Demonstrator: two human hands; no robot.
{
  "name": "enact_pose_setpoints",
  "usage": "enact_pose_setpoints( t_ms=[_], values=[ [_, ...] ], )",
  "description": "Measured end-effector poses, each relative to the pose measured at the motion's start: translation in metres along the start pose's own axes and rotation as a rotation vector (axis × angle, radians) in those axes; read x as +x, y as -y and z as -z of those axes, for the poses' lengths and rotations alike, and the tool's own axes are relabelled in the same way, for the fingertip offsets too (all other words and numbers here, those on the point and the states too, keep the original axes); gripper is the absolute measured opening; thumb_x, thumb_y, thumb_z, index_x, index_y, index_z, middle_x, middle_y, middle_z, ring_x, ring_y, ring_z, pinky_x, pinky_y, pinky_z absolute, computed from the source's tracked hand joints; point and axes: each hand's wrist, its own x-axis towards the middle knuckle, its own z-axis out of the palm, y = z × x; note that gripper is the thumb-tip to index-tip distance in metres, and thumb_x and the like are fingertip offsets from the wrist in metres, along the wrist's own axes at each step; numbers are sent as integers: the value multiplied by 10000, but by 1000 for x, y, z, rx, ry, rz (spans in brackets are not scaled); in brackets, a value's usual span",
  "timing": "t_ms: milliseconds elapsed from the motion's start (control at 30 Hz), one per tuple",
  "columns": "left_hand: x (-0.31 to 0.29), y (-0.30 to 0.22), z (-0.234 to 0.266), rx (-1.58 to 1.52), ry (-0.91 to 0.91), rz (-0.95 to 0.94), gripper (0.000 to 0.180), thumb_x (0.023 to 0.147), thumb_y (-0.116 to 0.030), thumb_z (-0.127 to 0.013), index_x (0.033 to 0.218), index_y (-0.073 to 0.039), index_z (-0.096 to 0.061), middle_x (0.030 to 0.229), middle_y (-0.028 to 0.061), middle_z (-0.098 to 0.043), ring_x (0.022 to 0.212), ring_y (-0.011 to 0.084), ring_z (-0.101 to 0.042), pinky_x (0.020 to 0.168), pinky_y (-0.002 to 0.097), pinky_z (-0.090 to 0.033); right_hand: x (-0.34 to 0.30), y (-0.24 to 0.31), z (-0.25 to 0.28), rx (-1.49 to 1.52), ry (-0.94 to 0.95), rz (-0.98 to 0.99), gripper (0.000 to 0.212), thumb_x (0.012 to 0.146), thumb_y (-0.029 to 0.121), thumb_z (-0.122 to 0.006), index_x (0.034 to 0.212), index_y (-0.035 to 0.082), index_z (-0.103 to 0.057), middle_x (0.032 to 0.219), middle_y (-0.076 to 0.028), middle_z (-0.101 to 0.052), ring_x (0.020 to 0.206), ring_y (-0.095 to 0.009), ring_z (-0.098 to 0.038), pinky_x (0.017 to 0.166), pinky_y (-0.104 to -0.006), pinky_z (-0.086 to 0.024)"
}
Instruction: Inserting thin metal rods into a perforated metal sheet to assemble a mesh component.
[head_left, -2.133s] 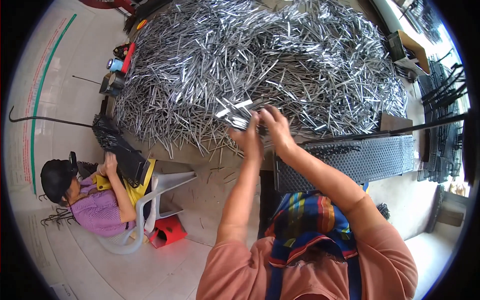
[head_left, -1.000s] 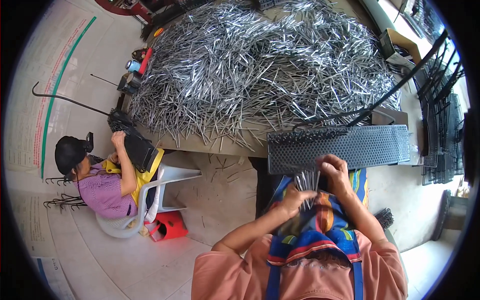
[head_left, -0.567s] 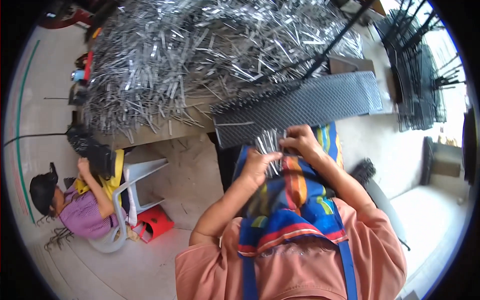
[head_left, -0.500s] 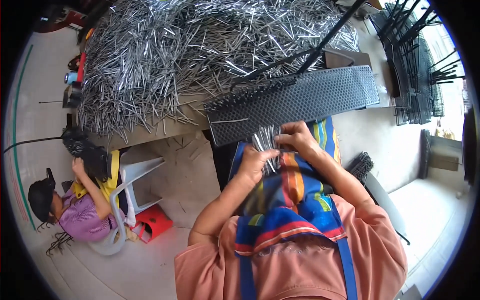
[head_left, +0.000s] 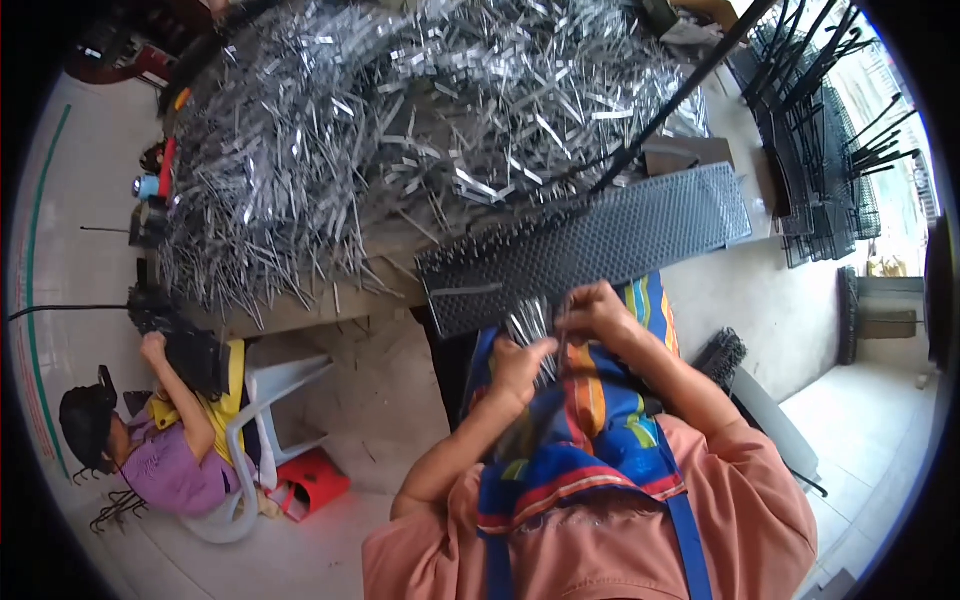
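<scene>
Bundle of metal strips: I see the bundle (head_left: 530, 322) upright above the lap, just beside the near edge of the perforated panel, its upper ends fanned out.
Left hand: my left grip (head_left: 522, 368) is closed around the bundle's lower part, thumb across the front.
Right hand: my right grip (head_left: 597, 313) has its fingers drawn together just right of the strips; whether it pinches one I cannot tell.
Apron: striped cloth (head_left: 590, 405) spreads under both hands.
Perforated panel: the dark panel (head_left: 600, 240) slants beyond the hands, with one loose strip (head_left: 467, 290) on its left end.
Pile: a broad heap of silvery strips (head_left: 390, 130) covers much of the surface (head_left: 290, 313) on the far side.
Co-worker: to the left, a person in purple (head_left: 175, 468) sits on a pale chair (head_left: 238, 425).
</scene>
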Motion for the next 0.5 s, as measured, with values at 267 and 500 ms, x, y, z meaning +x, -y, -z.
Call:
enact_pose_setpoints(
  t_ms=[267, 500],
  values=[
    [-8, -11, 19, -122, -25, 101, 162, 763, 62, -665, 911, 0, -684, 827, 97, -704, 682, 191, -689, 607, 320, -581, 8, 12, 3, -26, -328, 386, 46, 847, -16, -665, 890, -1, -674, 720, -9, -640, 625, -72, -591, 581, -211, -479],
    [-5, -8, 27, -181, -59, 106, 121, 779, 72, -652, 898, 53, -667, 789, 154, -703, 672, 237, -701, 593, 355, -598, 35, 29, -11, -340, -404, 868, 113, 824, -81, -647, 921, -24, -662, 826, -56, -661, 724, -101, -635, 657, -216, -490]
  ],
)
